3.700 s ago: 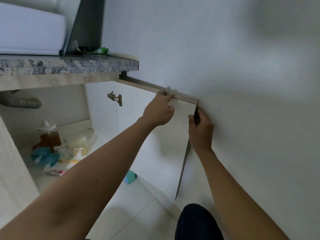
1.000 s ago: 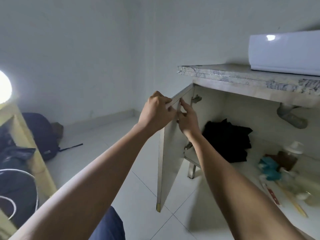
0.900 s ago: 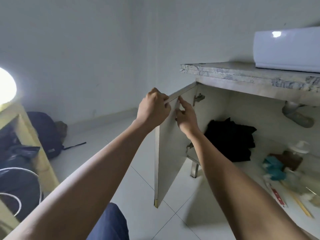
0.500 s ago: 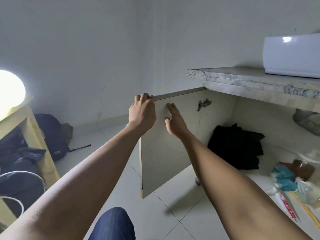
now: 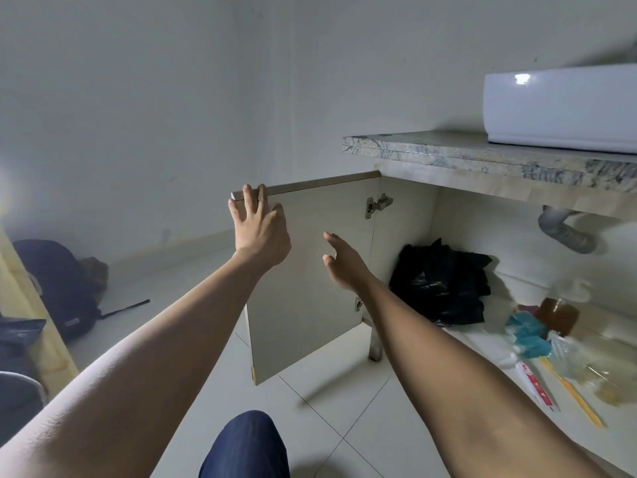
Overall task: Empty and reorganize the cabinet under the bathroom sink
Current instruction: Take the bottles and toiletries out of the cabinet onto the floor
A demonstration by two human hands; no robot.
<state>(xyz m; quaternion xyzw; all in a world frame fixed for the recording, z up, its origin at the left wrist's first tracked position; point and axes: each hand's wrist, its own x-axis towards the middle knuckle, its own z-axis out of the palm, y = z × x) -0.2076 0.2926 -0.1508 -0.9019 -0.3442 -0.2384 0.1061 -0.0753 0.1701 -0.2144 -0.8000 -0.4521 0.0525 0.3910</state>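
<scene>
The left cabinet door stands swung wide open under the marble counter. My left hand is at the door's top outer corner, fingers spread and straight against its edge. My right hand hovers open in front of the door's inner face, holding nothing. Inside the cabinet lie a black plastic bag, a brown pump bottle, a teal cloth, a toothpaste tube and a yellow toothbrush.
A white basin sits on the counter, with a grey drain pipe below it. A dark backpack lies on the tiled floor by the wall. A wooden frame stands at the left. My knee is bottom centre.
The door has swung further open to the left. My left hand's fingers have straightened from gripping the top edge, and my right hand has come off the door.
</scene>
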